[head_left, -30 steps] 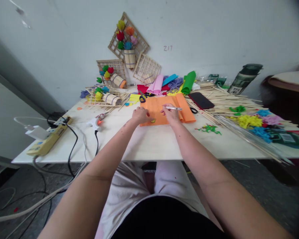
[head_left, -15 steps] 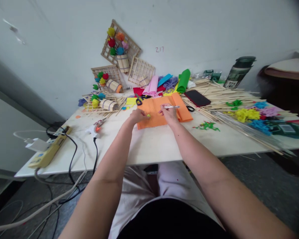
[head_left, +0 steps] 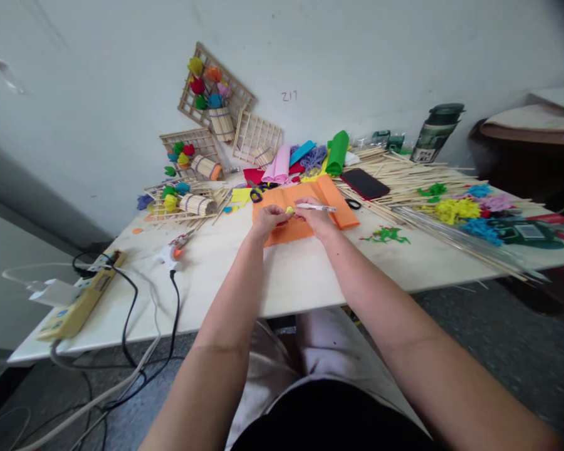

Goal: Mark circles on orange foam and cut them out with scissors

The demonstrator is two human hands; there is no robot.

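An orange sheet of crepe paper (head_left: pixel 282 235) lies on the table, its right part folded over. Above it, my left hand (head_left: pixel 269 222) pinches a small yellow piece (head_left: pixel 289 210), too small to identify further. Close beside that piece is my right hand (head_left: pixel 317 219), its fingers closed around a white pen (head_left: pixel 316 207). The right fingertips come near the yellow piece; I cannot tell if they touch it. Behind the orange sheet lie dark-handled scissors (head_left: pixel 257 194). Another black handle loop (head_left: pixel 353 204) shows at the sheet's right edge.
Bamboo stick lattices with paper flowers (head_left: pixel 216 94) lean on the wall. A phone (head_left: pixel 365 183) rests on loose sticks at right, near a dark bottle (head_left: pixel 436 133). At left are a glue gun (head_left: pixel 172 252) with its cord and a power strip (head_left: pixel 82 297). Green cut pieces (head_left: pixel 386 235) lie right.
My left hand has lifted the yellow piece off the orange sheet and moved it right. Both hands are now close together, the pen still in the right. The view has shifted slightly.
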